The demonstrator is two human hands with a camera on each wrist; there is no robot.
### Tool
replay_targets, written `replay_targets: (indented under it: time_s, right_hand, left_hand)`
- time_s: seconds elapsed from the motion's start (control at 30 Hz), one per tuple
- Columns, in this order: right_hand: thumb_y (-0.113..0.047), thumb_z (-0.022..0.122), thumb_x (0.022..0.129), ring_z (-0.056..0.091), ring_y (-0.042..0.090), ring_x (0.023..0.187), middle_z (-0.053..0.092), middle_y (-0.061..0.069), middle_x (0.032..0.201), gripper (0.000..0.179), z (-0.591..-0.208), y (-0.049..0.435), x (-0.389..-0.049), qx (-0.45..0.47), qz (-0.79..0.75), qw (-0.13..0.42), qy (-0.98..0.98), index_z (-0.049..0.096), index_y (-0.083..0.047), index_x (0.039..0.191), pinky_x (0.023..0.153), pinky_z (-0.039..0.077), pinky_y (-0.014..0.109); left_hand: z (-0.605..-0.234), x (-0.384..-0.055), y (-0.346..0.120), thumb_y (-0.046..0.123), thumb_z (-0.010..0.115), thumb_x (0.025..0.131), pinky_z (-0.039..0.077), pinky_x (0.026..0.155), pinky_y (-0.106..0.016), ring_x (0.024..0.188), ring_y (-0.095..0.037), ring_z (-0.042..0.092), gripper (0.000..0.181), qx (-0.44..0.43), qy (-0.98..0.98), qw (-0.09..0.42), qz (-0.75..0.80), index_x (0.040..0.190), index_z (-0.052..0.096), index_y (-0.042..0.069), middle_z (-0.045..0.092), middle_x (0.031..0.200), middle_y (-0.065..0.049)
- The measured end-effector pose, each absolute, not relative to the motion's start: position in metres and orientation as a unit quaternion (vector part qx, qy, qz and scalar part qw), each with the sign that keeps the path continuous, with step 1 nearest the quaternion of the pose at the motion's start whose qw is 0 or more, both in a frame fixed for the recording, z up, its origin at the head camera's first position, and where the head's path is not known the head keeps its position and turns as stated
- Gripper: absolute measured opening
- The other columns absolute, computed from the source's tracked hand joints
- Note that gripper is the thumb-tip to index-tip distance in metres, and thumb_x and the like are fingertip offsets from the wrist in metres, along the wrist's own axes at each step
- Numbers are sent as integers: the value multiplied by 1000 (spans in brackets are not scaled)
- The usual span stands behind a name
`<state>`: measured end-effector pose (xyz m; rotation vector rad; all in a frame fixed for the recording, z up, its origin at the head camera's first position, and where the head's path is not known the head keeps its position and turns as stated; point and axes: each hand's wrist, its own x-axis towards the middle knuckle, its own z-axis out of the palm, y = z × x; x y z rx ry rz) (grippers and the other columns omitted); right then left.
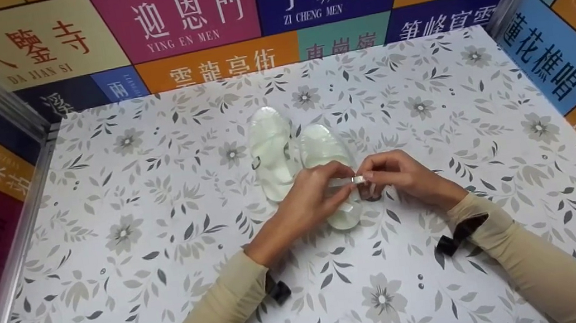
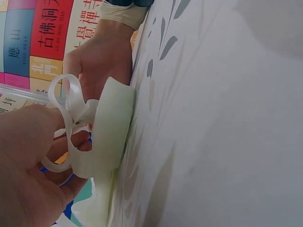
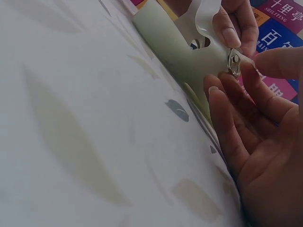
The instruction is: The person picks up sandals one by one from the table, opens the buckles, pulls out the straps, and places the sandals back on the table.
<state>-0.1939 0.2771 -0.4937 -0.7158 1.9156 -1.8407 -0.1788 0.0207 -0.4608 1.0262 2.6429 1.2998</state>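
Note:
Two pale green, translucent sandals lie side by side, the left sandal (image 1: 268, 130) a little farther back than the right sandal (image 1: 322, 142). Over the heel end of the right one, my left hand (image 1: 306, 192) pinches its ankle strap (image 1: 340, 181) between thumb and fingers. A small metal buckle (image 3: 234, 61) sits on that strap, between both hands. From the other side my right hand (image 1: 399, 171) pinches the strap's end at the buckle with thumb and forefinger. In the left wrist view the strap (image 2: 73, 94) stands up in a loop above the sole.
A white cloth with grey flowers and leaves covers the table (image 1: 201, 309). Colourful panels with Chinese lettering (image 1: 189, 17) wall the back and both sides. Black wrist cameras (image 1: 279, 292) sit at the cuffs of the beige sleeves (image 1: 219, 312).

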Motion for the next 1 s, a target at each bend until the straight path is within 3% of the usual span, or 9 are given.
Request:
replay_targets:
  time_s: [1.0]
  right_hand:
    - [-7,64,108,67,28,75,68,33,90,15,-497,275,-194,-268,-640,185,696,68,7,108,67,60,31]
  left_hand:
    - [-463,-178,21,22,76,104,56,108,-20,119,-16,76,20,329,849,-1,414,120,77,11,82,120,-3]
